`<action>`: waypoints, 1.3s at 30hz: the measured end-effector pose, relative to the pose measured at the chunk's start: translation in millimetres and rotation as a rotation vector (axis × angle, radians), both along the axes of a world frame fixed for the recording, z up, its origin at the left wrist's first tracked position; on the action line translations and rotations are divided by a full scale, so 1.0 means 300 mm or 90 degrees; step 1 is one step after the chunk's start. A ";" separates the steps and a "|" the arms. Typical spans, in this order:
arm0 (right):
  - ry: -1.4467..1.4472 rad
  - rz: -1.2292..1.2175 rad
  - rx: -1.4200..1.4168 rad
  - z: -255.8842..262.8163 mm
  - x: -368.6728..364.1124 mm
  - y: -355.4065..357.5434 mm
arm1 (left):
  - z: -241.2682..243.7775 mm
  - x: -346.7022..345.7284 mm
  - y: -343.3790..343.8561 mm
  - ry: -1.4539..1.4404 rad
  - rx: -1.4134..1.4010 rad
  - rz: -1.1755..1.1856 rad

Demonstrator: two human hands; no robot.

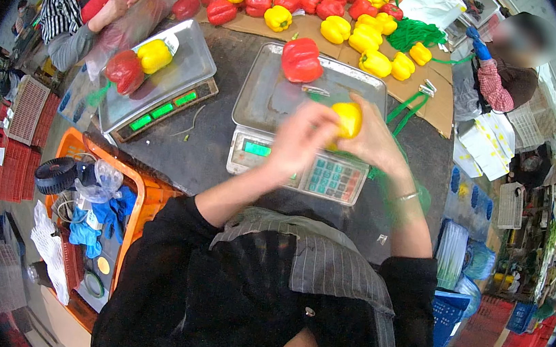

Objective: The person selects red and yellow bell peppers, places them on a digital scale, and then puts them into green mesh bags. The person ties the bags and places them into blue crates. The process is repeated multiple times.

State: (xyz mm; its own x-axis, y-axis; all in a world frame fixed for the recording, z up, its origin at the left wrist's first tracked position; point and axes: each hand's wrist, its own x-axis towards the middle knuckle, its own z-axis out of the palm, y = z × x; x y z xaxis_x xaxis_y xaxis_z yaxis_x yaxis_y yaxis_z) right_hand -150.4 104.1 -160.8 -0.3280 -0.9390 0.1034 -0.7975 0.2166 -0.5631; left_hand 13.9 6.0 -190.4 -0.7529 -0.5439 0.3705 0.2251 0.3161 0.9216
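My right hand (375, 139) holds a yellow bell pepper (348, 119) above the front right of a digital scale. My left hand (302, 138) is blurred, its fingertips at the pepper's left side; whether they grip it is unclear. Beyond them, a red bell pepper (302, 61) rests on the scale's metal pan (262, 84). A small metal clip strip (315, 90) is also there. Below my wrists is the scale's keypad panel (331, 177) with a lit display. Green mesh netting (411, 201) hangs about my right forearm.
Red and yellow peppers (335, 29) lie heaped on cardboard (319, 39) at the back, beside green netting (417, 35). A second scale (188, 55) on the left bears bagged peppers. An orange crate (137, 209) stands front left. Co-workers (107, 5) are at left and right (499, 85).
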 end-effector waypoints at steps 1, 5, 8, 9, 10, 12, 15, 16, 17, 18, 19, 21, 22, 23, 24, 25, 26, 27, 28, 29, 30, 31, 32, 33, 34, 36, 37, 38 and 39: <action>-0.005 0.010 -0.027 0.011 0.014 0.019 | -0.019 0.001 -0.049 -0.038 0.011 0.137; -0.009 0.072 -0.141 0.043 0.073 0.064 | -0.112 0.005 -0.131 -0.125 0.480 0.103; 0.000 0.089 -0.219 0.050 0.115 0.072 | -0.062 -0.019 -0.126 -0.038 0.693 -0.290; 0.009 0.082 -0.241 0.045 0.118 0.073 | -0.041 -0.033 -0.110 0.002 0.693 -0.257; 0.019 0.075 -0.263 0.039 0.121 0.075 | -0.022 -0.048 -0.087 0.042 0.692 -0.224; 0.020 0.060 -0.255 0.010 0.121 0.078 | -0.014 -0.069 -0.056 0.099 0.670 -0.155; 0.055 0.019 -0.272 -0.003 0.125 0.087 | -0.004 -0.085 -0.040 0.173 0.692 -0.077; 0.072 0.001 -0.282 0.001 0.130 0.089 | 0.004 -0.084 -0.038 0.185 0.693 -0.089; 0.047 -0.021 -0.293 0.016 0.137 0.092 | 0.018 -0.081 -0.035 0.198 0.693 -0.101; 0.022 -0.043 -0.305 0.048 0.152 0.092 | 0.029 -0.076 -0.032 0.212 0.692 -0.112; -0.003 -0.065 -0.316 0.066 0.163 0.095 | 0.037 -0.069 -0.030 0.217 0.677 -0.116; -0.258 -0.066 -0.357 0.021 0.166 0.094 | 0.054 -0.053 -0.023 0.231 0.644 -0.124; -0.357 -0.064 -0.380 0.012 0.167 0.097 | 0.057 -0.051 -0.009 0.203 0.635 -0.101; -0.455 -0.064 -0.407 0.011 0.169 0.094 | 0.052 -0.051 0.012 0.176 0.626 -0.078; -0.524 -0.070 -0.441 0.025 0.184 0.088 | 0.038 -0.054 0.037 0.145 0.618 -0.059; -0.599 -0.070 -0.472 0.037 0.197 0.078 | 0.026 -0.037 0.066 0.077 0.576 -0.119; -0.598 -0.083 -0.489 0.037 0.195 0.069 | 0.010 -0.020 0.097 0.009 0.532 -0.177; -0.600 -0.088 -0.503 0.026 0.195 0.051 | -0.030 -0.006 0.118 -0.003 0.514 -0.225; -0.599 -0.101 -0.519 0.021 0.193 0.042 | -0.070 -0.005 0.133 -0.019 0.495 -0.281; -0.609 -0.109 -0.525 0.023 0.193 0.036 | -0.098 -0.001 0.130 -0.093 0.369 -0.314; -0.616 -0.120 -0.531 0.025 0.191 0.034 | -0.084 0.006 0.139 -0.122 0.330 -0.270; -0.623 -0.129 -0.537 0.027 0.189 0.029 | -0.062 0.012 0.144 -0.150 0.291 -0.225; -0.634 -0.132 -0.544 0.021 0.183 0.020 | -0.037 0.015 0.141 -0.165 0.175 -0.188; -0.643 -0.137 -0.550 0.013 0.177 0.015 | -0.012 0.018 0.143 -0.178 0.062 -0.151; -0.652 -0.141 -0.556 0.012 0.174 0.009 | 0.009 0.021 0.142 -0.190 -0.052 -0.113; -0.689 -0.170 -0.578 0.029 0.183 -0.005 | 0.045 0.031 0.133 -0.185 -0.143 -0.104; -0.709 -0.186 -0.588 0.037 0.185 -0.010 | 0.059 0.036 0.127 -0.184 -0.188 -0.099; -0.677 -0.200 -0.605 0.028 0.171 -0.016 | 0.072 0.035 0.115 -0.205 -0.248 -0.076; -0.652 -0.204 -0.617 0.009 0.159 -0.035 | 0.081 0.044 0.106 -0.194 -0.213 -0.084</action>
State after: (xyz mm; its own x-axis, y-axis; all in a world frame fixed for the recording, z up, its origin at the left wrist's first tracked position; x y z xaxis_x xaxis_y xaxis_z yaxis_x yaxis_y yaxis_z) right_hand -102.8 93.6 -158.2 -0.8260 -0.5106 0.2386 0.0480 -0.4856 -0.8729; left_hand 27.2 37.7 -166.1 -0.9094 -0.3247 0.2598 0.0178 0.5939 0.8043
